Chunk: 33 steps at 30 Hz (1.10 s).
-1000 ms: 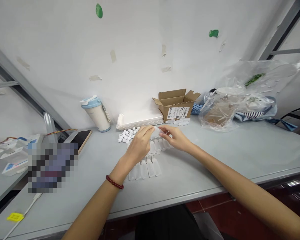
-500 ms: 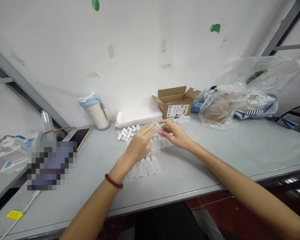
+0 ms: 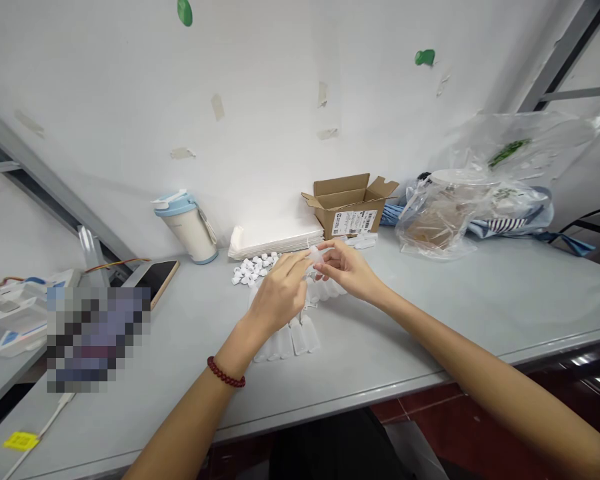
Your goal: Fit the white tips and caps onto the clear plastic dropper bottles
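Note:
My left hand (image 3: 279,287) and my right hand (image 3: 347,268) meet above the middle of the table. Between their fingertips is a small translucent plastic piece (image 3: 315,254), closed on from both sides; my fingers cover part of it. Below and behind my left hand lie rows of similar flat, frosted pieces (image 3: 306,335), several of them side by side with thin loops at the top. More of these pieces (image 3: 325,288) lie under my right hand, partly hidden. To the left of them is a pile of small white plastic caps or fittings (image 3: 253,268); their exact kind is unclear.
Behind the pile lies a white stack of flat packaging (image 3: 275,240), next to an open cardboard box (image 3: 353,210). A blue-lidded cup (image 3: 187,227) and a phone (image 3: 163,277) are at left. A clear plastic bag (image 3: 435,227) with a container stands at right.
Both hands stay together around the translucent piece, with only small finger shifts. The whole view has moved slightly.

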Tool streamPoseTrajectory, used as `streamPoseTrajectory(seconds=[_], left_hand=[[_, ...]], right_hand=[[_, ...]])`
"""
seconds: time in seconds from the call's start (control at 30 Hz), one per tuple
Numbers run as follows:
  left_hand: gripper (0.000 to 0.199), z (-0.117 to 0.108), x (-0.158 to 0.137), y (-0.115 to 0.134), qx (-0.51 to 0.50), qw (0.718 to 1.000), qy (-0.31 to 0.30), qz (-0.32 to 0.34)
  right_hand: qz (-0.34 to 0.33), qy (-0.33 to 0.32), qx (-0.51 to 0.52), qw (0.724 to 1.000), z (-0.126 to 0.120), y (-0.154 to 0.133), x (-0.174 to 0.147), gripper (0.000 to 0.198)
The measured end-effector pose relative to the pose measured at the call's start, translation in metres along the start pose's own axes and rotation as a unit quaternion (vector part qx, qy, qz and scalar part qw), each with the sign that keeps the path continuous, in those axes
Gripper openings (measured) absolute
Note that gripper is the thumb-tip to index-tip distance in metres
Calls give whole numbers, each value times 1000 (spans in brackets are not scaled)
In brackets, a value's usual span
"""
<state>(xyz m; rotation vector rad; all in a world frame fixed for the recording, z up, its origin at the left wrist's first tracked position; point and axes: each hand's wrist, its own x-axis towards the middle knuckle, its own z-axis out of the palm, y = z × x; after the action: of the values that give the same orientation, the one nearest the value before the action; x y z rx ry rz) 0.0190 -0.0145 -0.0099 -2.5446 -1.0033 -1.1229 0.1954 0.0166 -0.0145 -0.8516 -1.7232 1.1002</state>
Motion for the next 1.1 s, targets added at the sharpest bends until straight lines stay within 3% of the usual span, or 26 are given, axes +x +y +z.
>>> streamPoseTrajectory(seconds=[0.1, 0.57, 0.8, 0.9, 1.0, 1.1], left_hand=[[39, -3, 2, 3, 1, 1000, 5, -29], [35, -5, 3, 10, 30, 998, -3, -49], [31, -13, 3, 26, 80, 993, -71, -53], [31, -21, 4, 34, 40, 991, -112, -58], [28, -29, 6, 40, -10, 981, -180, -66], [28, -34, 7, 43, -47, 959, -269, -70]], right_hand=[[12, 2, 12, 1000, 3, -2, -1, 33], [21, -10, -14, 1000, 5, -8, -8, 32], [80, -81, -78, 990, -6, -19, -4, 7], [97, -119, -89, 984, -15, -22, -2, 15], [119, -213, -101, 964, -25, -25, -2, 21], [138, -320, -151, 925, -32, -28, -4, 23]])
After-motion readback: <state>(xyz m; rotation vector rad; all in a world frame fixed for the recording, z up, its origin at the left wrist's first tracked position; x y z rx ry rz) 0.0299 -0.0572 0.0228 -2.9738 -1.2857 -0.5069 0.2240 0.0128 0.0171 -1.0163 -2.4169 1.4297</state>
